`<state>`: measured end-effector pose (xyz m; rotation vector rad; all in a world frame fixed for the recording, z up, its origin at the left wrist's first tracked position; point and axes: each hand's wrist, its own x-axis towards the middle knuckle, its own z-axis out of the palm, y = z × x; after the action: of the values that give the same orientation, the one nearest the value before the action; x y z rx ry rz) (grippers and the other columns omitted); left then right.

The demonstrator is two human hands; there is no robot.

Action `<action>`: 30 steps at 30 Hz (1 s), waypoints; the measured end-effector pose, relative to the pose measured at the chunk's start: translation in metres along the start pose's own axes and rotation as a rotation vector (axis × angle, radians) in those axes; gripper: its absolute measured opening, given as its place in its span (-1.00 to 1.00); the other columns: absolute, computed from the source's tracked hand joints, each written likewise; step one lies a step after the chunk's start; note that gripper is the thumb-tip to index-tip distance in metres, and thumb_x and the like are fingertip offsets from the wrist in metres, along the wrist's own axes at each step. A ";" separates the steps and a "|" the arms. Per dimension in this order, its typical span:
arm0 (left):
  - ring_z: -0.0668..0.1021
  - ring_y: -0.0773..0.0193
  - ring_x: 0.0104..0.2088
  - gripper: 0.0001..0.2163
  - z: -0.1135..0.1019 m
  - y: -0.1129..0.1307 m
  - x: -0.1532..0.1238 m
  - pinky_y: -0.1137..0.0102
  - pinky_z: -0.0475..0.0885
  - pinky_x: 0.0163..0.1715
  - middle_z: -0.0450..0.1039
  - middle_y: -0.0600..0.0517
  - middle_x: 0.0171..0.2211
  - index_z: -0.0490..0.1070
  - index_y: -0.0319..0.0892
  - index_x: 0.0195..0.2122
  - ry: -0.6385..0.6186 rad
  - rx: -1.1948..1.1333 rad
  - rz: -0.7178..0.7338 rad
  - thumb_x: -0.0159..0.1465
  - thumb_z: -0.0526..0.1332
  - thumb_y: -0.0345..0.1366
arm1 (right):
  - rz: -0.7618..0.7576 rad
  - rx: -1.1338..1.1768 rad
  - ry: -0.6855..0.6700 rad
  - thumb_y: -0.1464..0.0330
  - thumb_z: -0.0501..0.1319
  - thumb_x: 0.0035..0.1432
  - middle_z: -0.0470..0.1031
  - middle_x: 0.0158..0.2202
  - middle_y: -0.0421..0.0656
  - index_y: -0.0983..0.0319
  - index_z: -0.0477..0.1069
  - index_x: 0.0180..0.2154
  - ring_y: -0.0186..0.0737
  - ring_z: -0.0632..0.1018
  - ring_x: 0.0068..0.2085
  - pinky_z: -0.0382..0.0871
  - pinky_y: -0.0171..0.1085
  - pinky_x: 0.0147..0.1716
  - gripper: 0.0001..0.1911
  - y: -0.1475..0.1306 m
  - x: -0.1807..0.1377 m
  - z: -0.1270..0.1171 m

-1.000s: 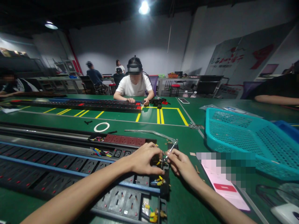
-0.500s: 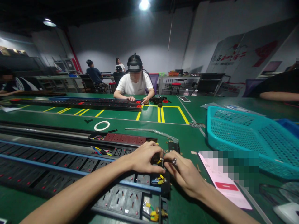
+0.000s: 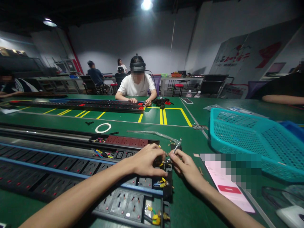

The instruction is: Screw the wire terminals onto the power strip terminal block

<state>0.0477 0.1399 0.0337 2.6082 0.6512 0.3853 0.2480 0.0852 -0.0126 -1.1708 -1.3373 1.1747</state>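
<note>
Several long black power strips [image 3: 71,171] lie side by side in front of me, their right ends open with yellow wire terminals [image 3: 162,182] showing. My left hand [image 3: 147,161] is closed in a pinch on the end of one strip, holding a yellow terminal there. My right hand [image 3: 186,164] is closed round a small metal tool [image 3: 176,146], whose shaft slants up and right while its tip meets the terminal between my hands.
A teal mesh basket [image 3: 251,139] stands to the right, a pink-and-white card [image 3: 228,190] in front of it. A white tape ring [image 3: 103,128] and a clear plastic strip [image 3: 154,134] lie beyond. A person in white works on another strip across the green table [image 3: 190,209].
The metal tool in my right hand swung down to level half a second ago and now slants up again. My left hand has stayed on the strip's end.
</note>
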 end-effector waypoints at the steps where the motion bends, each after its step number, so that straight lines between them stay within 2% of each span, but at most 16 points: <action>1: 0.43 0.02 -0.08 -0.59 0.000 0.000 0.000 0.27 0.38 -0.11 0.39 -0.05 -0.20 0.41 -0.18 -0.17 0.000 -0.001 0.000 0.10 0.46 -0.05 | 0.018 0.015 0.002 -0.11 0.23 0.14 0.19 -0.63 -0.39 0.18 0.32 -0.39 -0.42 0.16 -0.70 0.00 -0.41 -0.73 -0.52 0.004 0.002 0.001; 3: 0.43 0.01 -0.06 -0.58 0.001 0.000 0.000 0.27 0.38 -0.11 0.40 -0.06 -0.20 0.41 -0.18 -0.16 0.004 -0.003 0.001 0.11 0.46 -0.05 | 0.027 0.020 0.021 -0.15 0.23 0.11 0.18 -0.64 -0.39 0.17 0.30 -0.40 -0.44 0.11 -0.73 -0.03 -0.41 -0.77 -0.49 0.009 0.004 0.002; 7: 0.43 0.01 -0.05 -0.60 0.001 0.000 0.000 0.28 0.37 -0.10 0.42 -0.04 -0.21 0.40 -0.17 -0.17 0.008 -0.008 0.007 0.12 0.46 -0.06 | -0.024 0.003 0.132 -0.10 0.19 0.19 0.24 -0.57 -0.35 0.17 0.34 -0.30 -0.39 0.21 -0.66 0.04 -0.40 -0.70 -0.55 0.007 -0.003 0.002; 9: 0.43 0.01 -0.05 -0.61 0.001 0.000 0.000 0.28 0.37 -0.09 0.42 -0.03 -0.22 0.40 -0.16 -0.17 0.004 -0.009 0.009 0.12 0.45 -0.06 | -0.080 -0.045 0.188 -0.05 0.18 0.24 0.32 -0.50 -0.29 0.17 0.37 -0.26 -0.31 0.35 -0.55 0.19 -0.36 -0.60 -0.60 0.003 -0.009 0.002; 12: 0.43 0.01 -0.05 -0.60 0.001 0.000 0.000 0.28 0.37 -0.09 0.42 -0.03 -0.22 0.41 -0.16 -0.17 0.001 -0.007 0.005 0.11 0.45 -0.04 | -0.263 -0.239 0.224 0.09 0.15 0.31 0.52 -0.31 -0.15 0.15 0.42 -0.23 -0.12 0.54 -0.28 0.41 -0.25 -0.29 -0.73 -0.003 -0.017 0.001; 14: 0.43 0.01 -0.06 -0.60 0.001 0.000 0.000 0.27 0.37 -0.10 0.42 -0.03 -0.22 0.41 -0.16 -0.17 0.001 -0.005 0.003 0.11 0.45 -0.04 | -0.415 -0.372 0.169 0.21 0.11 0.34 0.55 -0.24 -0.11 0.14 0.43 -0.21 -0.06 0.56 -0.19 0.42 -0.19 -0.16 -0.81 -0.005 -0.021 0.001; 17: 0.43 0.01 -0.07 -0.61 0.001 0.000 0.000 0.28 0.37 -0.11 0.41 -0.03 -0.23 0.40 -0.16 -0.17 0.004 0.000 0.005 0.12 0.44 -0.05 | -0.563 -0.474 -0.006 0.35 0.10 0.34 0.51 -0.27 -0.12 0.14 0.40 -0.17 -0.11 0.56 -0.25 0.42 -0.21 -0.24 -0.88 -0.006 -0.024 0.001; 19: 0.43 0.02 -0.09 -0.63 0.000 0.001 0.000 0.28 0.37 -0.12 0.40 -0.03 -0.24 0.40 -0.16 -0.17 0.006 0.005 0.006 0.14 0.42 -0.07 | -0.604 -0.515 -0.097 0.41 0.09 0.32 0.48 -0.27 -0.12 0.15 0.37 -0.14 -0.13 0.54 -0.29 0.40 -0.22 -0.30 -0.87 -0.007 -0.024 0.000; 23: 0.44 0.04 -0.12 -0.65 0.000 0.001 0.000 0.29 0.36 -0.13 0.41 -0.02 -0.26 0.39 -0.17 -0.19 0.008 0.007 0.013 0.13 0.43 -0.11 | -0.563 -0.517 -0.123 0.42 0.09 0.30 0.46 -0.28 -0.12 0.16 0.36 -0.15 -0.12 0.53 -0.29 0.37 -0.22 -0.33 -0.87 -0.010 -0.024 -0.001; 26: 0.44 0.03 -0.09 -0.62 0.001 0.001 0.000 0.28 0.36 -0.11 0.42 -0.03 -0.23 0.40 -0.17 -0.18 0.008 0.001 0.016 0.11 0.45 -0.08 | -0.470 -0.470 -0.079 0.32 0.12 0.33 0.45 -0.32 -0.14 0.16 0.40 -0.22 -0.15 0.49 -0.33 0.35 -0.24 -0.37 -0.89 -0.014 -0.022 0.000; 30: 0.44 0.00 -0.06 -0.58 0.000 0.001 0.000 0.26 0.37 -0.09 0.41 -0.07 -0.18 0.41 -0.18 -0.14 0.015 -0.003 0.006 0.10 0.47 -0.07 | -0.300 -0.301 0.027 0.17 0.18 0.31 0.50 -0.30 -0.14 0.18 0.43 -0.27 -0.16 0.50 -0.32 0.36 -0.26 -0.35 -0.77 -0.013 -0.017 0.002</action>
<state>0.0480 0.1387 0.0337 2.6071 0.6471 0.4073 0.2460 0.0674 -0.0010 -1.1389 -1.6439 0.7579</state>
